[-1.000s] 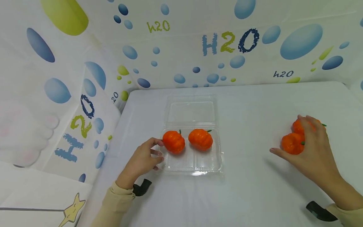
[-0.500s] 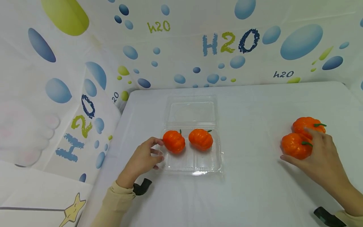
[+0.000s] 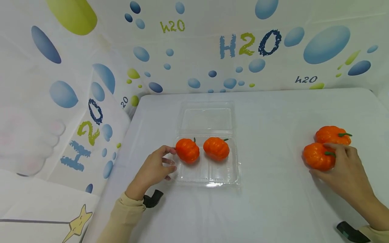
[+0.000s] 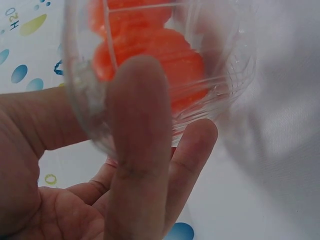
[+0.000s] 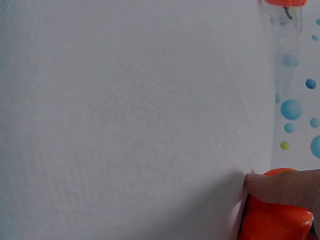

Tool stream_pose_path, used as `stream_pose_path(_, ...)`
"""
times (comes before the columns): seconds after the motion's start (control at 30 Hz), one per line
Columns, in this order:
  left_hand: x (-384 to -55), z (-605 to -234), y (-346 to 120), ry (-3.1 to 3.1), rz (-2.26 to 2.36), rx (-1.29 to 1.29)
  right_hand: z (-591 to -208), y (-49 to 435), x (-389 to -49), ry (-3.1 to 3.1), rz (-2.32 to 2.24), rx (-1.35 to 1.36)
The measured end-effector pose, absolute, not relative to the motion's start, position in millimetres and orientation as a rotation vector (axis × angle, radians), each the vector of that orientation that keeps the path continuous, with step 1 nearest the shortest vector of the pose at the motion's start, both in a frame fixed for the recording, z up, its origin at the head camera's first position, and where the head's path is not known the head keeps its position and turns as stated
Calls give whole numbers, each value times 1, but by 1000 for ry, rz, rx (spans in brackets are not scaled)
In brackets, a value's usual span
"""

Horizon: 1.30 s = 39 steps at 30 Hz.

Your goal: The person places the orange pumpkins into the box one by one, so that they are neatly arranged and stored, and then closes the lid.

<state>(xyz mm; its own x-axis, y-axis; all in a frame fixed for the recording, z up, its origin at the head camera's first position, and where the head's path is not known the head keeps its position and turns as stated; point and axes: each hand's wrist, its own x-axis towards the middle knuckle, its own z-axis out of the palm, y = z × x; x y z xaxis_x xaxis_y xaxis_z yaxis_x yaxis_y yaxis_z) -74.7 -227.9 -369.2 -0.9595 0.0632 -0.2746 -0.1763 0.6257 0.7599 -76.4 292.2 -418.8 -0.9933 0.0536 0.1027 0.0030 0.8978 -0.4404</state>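
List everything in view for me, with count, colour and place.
Container: one, clear, open, on table, lid behind
Boxed pumpkins: two, orange, in the container
Near pumpkin: one, orange, at right
Far pumpkin: one, orange, just behind it
Table: one, white, beneath
Backdrop: one, white, blue and green drops, behind
Star: one, yellow, lower left
Wrist pieces: two, black, at wrists
Sleeves: two, beige, one per arm
Left hand: one, bare, at the container's left edge
Right hand: one, bare, gripping near pumpkin

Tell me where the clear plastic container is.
In the head view, the clear plastic container lies open on the left half of the white table, just right of the left hand, with two orange vegetables in it.
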Motion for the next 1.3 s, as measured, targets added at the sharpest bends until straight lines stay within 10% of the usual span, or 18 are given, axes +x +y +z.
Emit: stream_pose_path(1.3,-75,-370,-228,2562,1262,-108,-382,197,-70,-2734,1574,429)
